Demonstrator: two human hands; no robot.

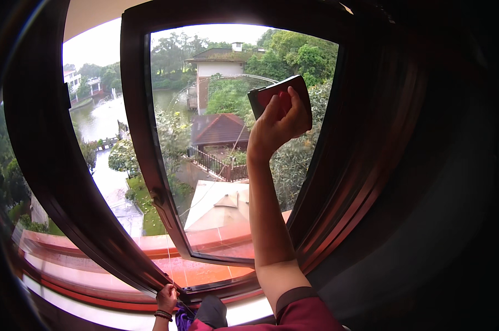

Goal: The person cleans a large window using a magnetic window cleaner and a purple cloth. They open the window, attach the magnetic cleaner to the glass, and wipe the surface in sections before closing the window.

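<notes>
My right hand (278, 120) grips a dark red, block-shaped window cleaner (303, 101) against the upper right of the glass pane (229, 145) in an open window sash. A curved wet streak runs on the glass to the left of the cleaner. Down at the lower left, my left hand (166, 296) is closed on a thin white cord (169, 258) near the bottom of the window frame. The cord rises from it towards the sash. A purple cloth (185, 317) lies beside that hand, partly hidden.
The dark frame (100, 215) of the window surrounds the opening, and the sash's handle (160, 207) is on its left side. A white sill (247, 310) runs below. Beyond the window are a red ledge (204, 271), a pale parasol (220, 207), trees and a pond with a fountain.
</notes>
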